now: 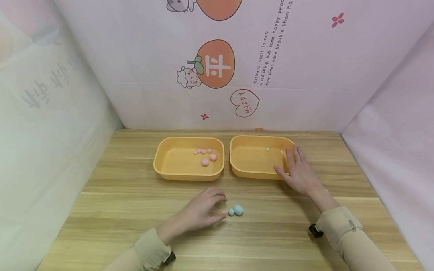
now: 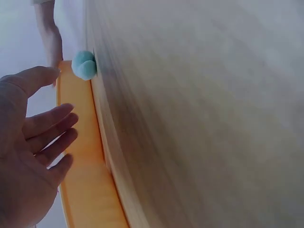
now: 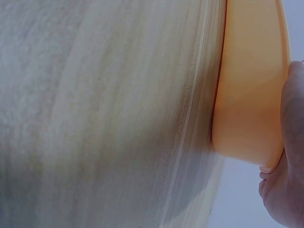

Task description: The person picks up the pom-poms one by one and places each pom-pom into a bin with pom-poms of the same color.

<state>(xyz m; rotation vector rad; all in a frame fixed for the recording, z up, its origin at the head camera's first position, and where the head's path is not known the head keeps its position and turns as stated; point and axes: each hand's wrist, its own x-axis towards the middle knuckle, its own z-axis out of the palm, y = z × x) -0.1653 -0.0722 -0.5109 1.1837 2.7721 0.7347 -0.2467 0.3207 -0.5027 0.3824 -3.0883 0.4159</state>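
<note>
Two light blue balls, a small one (image 1: 231, 212) and a larger one (image 1: 238, 210), sit side by side on the wooden table. Just left of them is my left hand (image 1: 201, 210), thumb and fingers parted with nothing between them. In the left wrist view, the balls overlap beyond the left hand's (image 2: 35, 128) thumb. My right hand (image 1: 302, 174) rests on the front right corner of the right yellow tray (image 1: 252, 176), fingers fairly straight over its rim and thumb at the front edge. A tiny pale green ball (image 1: 267, 149) lies inside that tray.
Beside it on the left stands another yellow tray (image 1: 187, 177) holding several pink balls (image 1: 205, 162) of different sizes. A printed white cloth (image 1: 291, 105) hangs behind the table, with pale cloth walls at both sides.
</note>
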